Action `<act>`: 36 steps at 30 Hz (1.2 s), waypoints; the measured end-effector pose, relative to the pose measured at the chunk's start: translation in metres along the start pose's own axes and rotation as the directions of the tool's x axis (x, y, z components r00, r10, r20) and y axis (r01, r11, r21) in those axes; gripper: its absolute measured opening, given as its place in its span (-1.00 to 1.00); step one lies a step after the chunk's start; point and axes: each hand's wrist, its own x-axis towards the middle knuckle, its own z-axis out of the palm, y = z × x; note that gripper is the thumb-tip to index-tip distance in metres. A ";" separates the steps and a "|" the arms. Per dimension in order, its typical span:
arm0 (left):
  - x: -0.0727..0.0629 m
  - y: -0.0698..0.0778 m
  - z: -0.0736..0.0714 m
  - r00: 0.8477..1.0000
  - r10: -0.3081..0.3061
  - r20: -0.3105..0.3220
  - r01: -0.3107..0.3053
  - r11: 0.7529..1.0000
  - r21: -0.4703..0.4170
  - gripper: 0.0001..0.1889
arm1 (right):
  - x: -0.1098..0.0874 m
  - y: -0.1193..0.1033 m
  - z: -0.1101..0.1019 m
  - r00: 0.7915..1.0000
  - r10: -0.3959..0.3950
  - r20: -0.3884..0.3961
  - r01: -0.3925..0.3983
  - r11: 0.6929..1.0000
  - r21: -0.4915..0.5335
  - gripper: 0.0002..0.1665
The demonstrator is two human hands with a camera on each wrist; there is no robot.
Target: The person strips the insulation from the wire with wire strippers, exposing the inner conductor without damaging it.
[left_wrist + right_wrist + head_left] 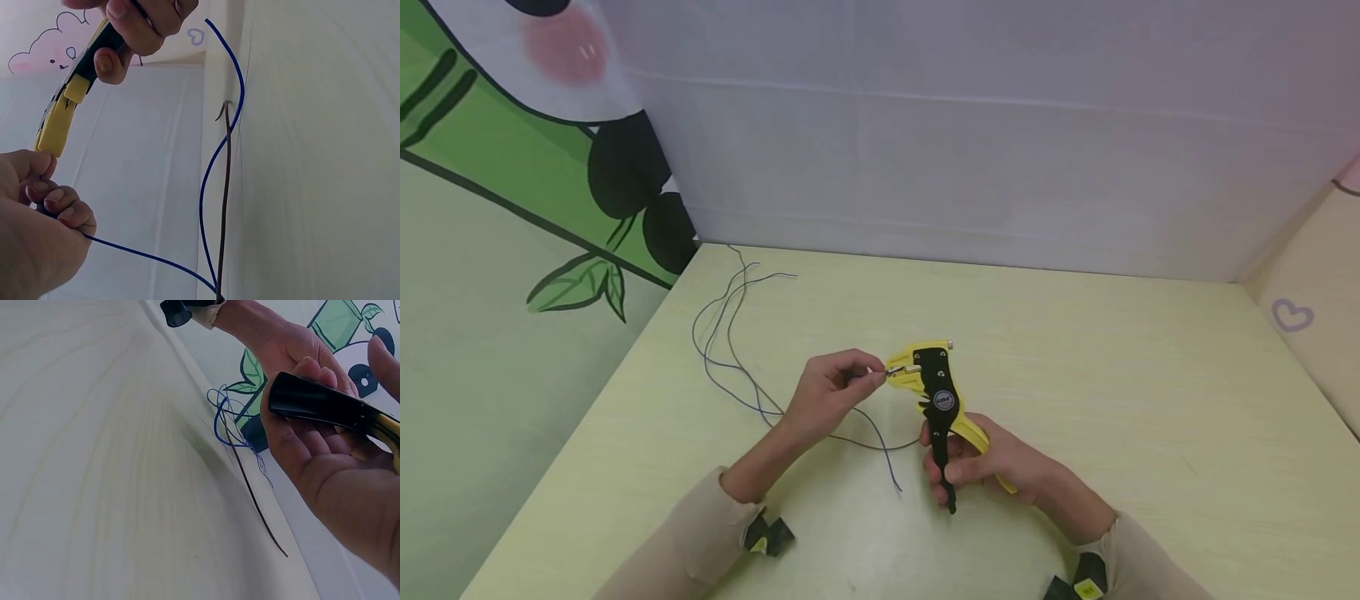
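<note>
My right hand (pixel 1003 457) holds a yellow and black wire stripper (pixel 942 398) by its handles, its head raised and its jaws facing left. In the right wrist view the black handle (pixel 315 403) lies across the fingers. My left hand (pixel 829 390) pinches a thin wire right at the stripper's jaws; the wire's end is hidden there. From below that hand, in the left wrist view, a blue wire (pixel 150 255) runs out. Another blue length (pixel 202 200) and a brown wire (pixel 225 187) cross beyond it.
Loose blue and dark wires (pixel 730 350) lie looped at the table's (pixel 1112 400) back left. A brown wire (pixel 880 448) trails below the hands to the right. A pale curtain (pixel 962 167) rises behind the table, and a printed green cloth (pixel 550 150) hangs at left.
</note>
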 end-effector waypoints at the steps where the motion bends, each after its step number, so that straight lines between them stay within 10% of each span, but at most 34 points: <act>1: 0.000 0.000 0.000 1.000 0.000 -0.002 0.000 1.000 0.003 -0.87 | 0.000 0.000 0.001 1.000 -0.002 -0.002 0.002 1.000 -0.008 -0.62; 36: -0.003 -0.001 0.003 0.997 0.006 -0.071 -0.007 1.000 -0.016 -0.89 | 0.002 0.001 0.013 0.996 -0.050 -0.075 0.041 0.992 -0.115 -0.77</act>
